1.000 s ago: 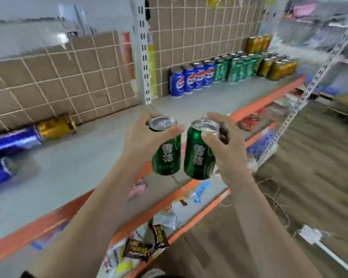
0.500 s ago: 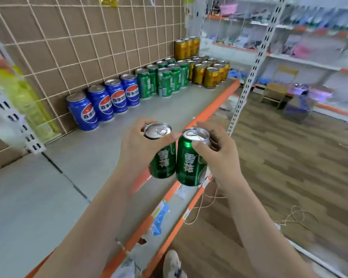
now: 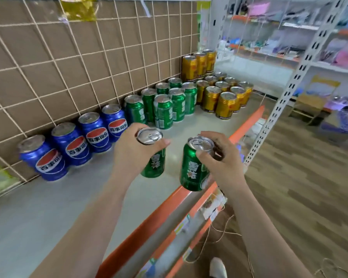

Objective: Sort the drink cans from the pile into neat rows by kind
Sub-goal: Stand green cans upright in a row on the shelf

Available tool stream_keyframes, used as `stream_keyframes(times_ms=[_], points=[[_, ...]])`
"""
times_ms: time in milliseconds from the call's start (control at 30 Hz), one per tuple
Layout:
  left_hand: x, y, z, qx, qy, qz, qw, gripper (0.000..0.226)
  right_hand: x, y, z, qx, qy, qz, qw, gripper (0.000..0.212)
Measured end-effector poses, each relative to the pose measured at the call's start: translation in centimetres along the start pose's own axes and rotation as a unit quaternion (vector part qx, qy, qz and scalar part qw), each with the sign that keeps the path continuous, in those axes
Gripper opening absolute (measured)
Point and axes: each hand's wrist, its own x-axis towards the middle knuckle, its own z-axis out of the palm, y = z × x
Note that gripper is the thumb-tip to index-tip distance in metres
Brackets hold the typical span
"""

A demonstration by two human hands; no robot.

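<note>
My left hand curls round one green can above the grey shelf. My right hand grips a second green can over the orange front edge. Beyond open shelf stand four blue cans, about seven shelved green cans and roughly twelve gold cans, against wire mesh.

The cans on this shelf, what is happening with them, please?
A person is sorting drink cans by kind. The left hand grips a green can by its top, and the right hand grips a second green can. Neither is set down yet. On the shelf, blue cans, green cans and gold cans already stand grouped along the wire grid.
</note>
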Motion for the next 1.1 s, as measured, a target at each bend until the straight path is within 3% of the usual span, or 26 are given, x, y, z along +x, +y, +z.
stream_keyframes(times_ms=[233,567,767,867,1000,1100], points=[[6.4,-0.8,5.3,0.031,0.114,-0.080,0.990,0.054,11.0,5.0,-1.4,-0.013,-0.139,-0.024,0.990,0.034],[12.1,-0.4,8.7,0.079,0.273,-0.204,0.937,0.055,24.5,8.9,-4.0,-0.049,-0.310,-0.093,0.945,0.042],[13.3,-1.5,9.4,0.132,0.278,-0.214,0.927,0.066,28.3,10.0,-4.3,-0.029,-0.364,-0.090,0.927,0.045],[13.2,-1.5,9.6,0.110,0.265,-0.248,0.926,0.074,29.5,10.4,-4.2,-0.044,-0.371,-0.107,0.921,0.046],[12.8,-1.5,10.4,-0.038,0.229,-0.264,0.936,0.070,30.1,11.0,-4.3,-0.142,-0.387,-0.164,0.896,0.042],[12.8,-1.5,10.5,-0.047,0.238,-0.259,0.935,0.063,31.0,11.5,-4.4,-0.244,-0.357,-0.210,0.877,0.042]])
